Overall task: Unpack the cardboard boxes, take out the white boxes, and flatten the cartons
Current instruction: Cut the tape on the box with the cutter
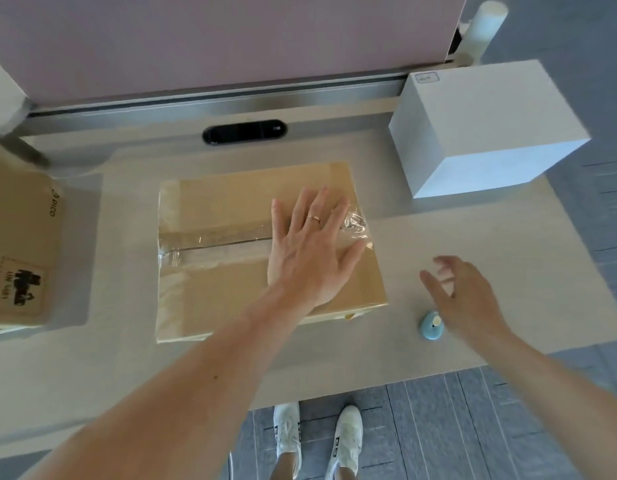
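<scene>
A taped brown cardboard box sits in the middle of the table, its top seam covered with clear tape. My left hand lies flat on the right half of its lid, fingers spread and straight. My right hand hovers over the table to the right of the box, fingers loosely spread and holding nothing. Just below that hand a small blue cutter lies on the table. A white box stands at the table's back right corner. A second cardboard box with black print sits at the left edge.
A pink partition with a metal rail runs along the back of the light wood table. A black oval cable port lies behind the box. The table's front edge is near my white shoes on the grey floor.
</scene>
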`<state>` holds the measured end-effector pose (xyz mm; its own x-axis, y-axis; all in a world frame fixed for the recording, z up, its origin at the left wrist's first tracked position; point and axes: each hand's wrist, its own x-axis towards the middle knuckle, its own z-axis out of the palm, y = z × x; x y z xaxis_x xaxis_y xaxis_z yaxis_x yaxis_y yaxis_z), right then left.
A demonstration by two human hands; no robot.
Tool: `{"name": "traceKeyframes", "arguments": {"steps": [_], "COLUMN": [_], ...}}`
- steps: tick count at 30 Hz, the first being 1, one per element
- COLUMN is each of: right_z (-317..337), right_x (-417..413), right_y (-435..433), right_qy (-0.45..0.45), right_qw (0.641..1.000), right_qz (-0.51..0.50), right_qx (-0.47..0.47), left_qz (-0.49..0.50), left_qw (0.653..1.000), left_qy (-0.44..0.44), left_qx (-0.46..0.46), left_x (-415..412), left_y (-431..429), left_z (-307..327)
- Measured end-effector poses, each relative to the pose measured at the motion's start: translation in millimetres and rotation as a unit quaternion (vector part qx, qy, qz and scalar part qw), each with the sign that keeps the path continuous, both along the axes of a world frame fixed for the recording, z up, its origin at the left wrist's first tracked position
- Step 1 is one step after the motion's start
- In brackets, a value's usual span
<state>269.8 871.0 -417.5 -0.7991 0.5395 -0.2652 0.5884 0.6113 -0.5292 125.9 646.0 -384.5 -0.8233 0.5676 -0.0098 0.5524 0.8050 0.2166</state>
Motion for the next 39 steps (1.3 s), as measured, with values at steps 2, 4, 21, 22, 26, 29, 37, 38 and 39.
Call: {"name": "traceKeyframes", "arguments": {"steps": [2,4,21,22,26,29,37,38,39], "right_z": [-19,-35,-77,-75,-50,-20,24,24,25], "right_x": [17,26,43,36,-5,-41,-82,-84,-86], "right_y": [11,10,19,16,0,-11,-28,-29,-29], "right_qy": [-0.065,-0.110,-0.033,-0.025,0.067,0.167,0.193,0.185,0.180], "right_qw": [0.998,0.993,0.984,0.984,0.962,0.924,0.890,0.893,0.895], "right_qz": [-0.022,-0.050,-0.130,-0.130,-0.155,-0.139,-0.038,-0.031,-0.028], "right_qx": [0.007,-0.005,-0.117,-0.122,-0.216,-0.315,-0.411,-0.409,-0.407], "left_qz": [0.012,0.012,0.025,0.025,0.024,0.023,-0.166,-0.199,-0.231], "left_qw": [1.000,1.000,0.999,0.999,0.999,0.999,0.985,0.979,0.972], "left_qy": [0.014,0.019,0.038,0.037,0.027,0.026,0.024,0.015,0.008], "left_qx": [0.002,0.007,0.004,0.008,0.011,0.022,0.032,0.032,0.033], "left_x": [1,0,0,0,-1,-2,-74,-83,-90], "left_y": [4,4,5,5,6,5,11,14,16], "left_z": [-4,-7,-10,-11,-9,-4,23,25,27]}}
